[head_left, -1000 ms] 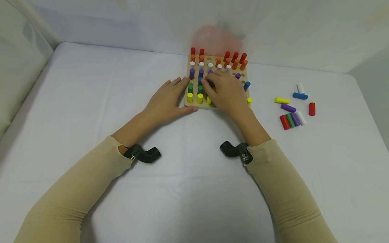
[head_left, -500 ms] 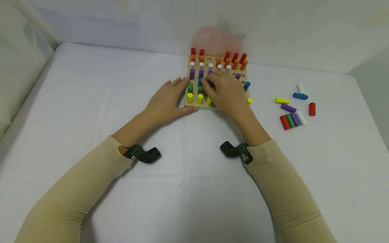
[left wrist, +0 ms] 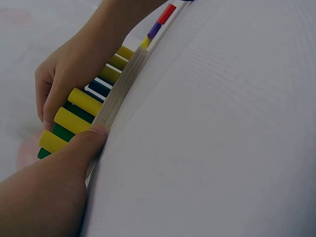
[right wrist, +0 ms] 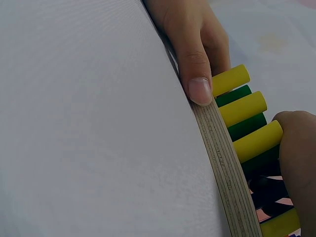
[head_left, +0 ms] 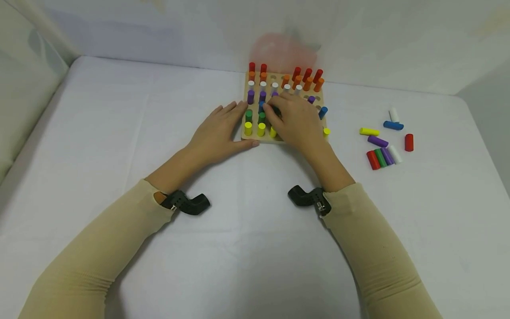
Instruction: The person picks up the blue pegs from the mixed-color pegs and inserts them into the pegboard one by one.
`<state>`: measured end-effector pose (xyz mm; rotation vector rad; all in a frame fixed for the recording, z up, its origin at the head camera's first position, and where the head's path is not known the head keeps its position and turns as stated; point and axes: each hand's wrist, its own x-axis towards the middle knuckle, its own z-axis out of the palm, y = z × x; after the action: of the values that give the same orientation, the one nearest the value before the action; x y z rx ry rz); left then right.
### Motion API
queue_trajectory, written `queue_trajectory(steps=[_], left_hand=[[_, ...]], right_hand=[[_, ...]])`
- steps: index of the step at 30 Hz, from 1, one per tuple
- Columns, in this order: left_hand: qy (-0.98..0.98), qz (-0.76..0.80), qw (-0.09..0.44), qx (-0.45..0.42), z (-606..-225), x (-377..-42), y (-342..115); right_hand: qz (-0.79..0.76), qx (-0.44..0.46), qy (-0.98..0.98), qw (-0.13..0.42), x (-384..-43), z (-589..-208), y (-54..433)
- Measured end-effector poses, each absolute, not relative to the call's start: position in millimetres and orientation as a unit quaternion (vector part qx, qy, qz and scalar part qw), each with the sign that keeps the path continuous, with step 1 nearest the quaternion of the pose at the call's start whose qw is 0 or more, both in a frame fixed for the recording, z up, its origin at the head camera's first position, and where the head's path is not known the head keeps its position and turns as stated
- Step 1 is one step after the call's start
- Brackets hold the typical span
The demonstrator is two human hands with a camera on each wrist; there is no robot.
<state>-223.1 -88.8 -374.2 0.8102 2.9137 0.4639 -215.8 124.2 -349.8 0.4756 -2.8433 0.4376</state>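
A wooden pegboard [head_left: 275, 138] carries rows of coloured pegs: red and orange at the back, then white, purple, blue, green and yellow. My left hand [head_left: 217, 133] rests at its left corner, fingers straight along the left side. In the right wrist view its thumb [right wrist: 200, 89] presses the board's front edge. My right hand [head_left: 300, 117] reaches over the board, its thumb and fingertips pinching a blue peg [head_left: 261, 106] in the second column. The palm hides several pegs behind it. In the left wrist view, yellow pegs [left wrist: 72, 120] stand between the two hands.
Right of the board lie loose pegs: a yellow peg [head_left: 369, 131], a blue peg [head_left: 393, 125], a red peg [head_left: 409, 142] and several others close together. A white cloth [head_left: 239, 257] covers the table. Behind the board is a pale wall with a pinkish patch [head_left: 279, 48].
Both hands keep the same places and poses. The whole head view has shifted very slightly; no peg has visibly moved.
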Motion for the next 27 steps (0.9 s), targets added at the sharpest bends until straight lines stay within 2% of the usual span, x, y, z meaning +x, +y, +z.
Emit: queue_trajectory(steps=[27], left_hand=[[0.952, 0.15, 0.045, 0.262, -370.1, -220.5, -89.3]], right_hand=[[0.151, 0.163, -0.967, 0.123, -214.5, -348.7, 123.6]])
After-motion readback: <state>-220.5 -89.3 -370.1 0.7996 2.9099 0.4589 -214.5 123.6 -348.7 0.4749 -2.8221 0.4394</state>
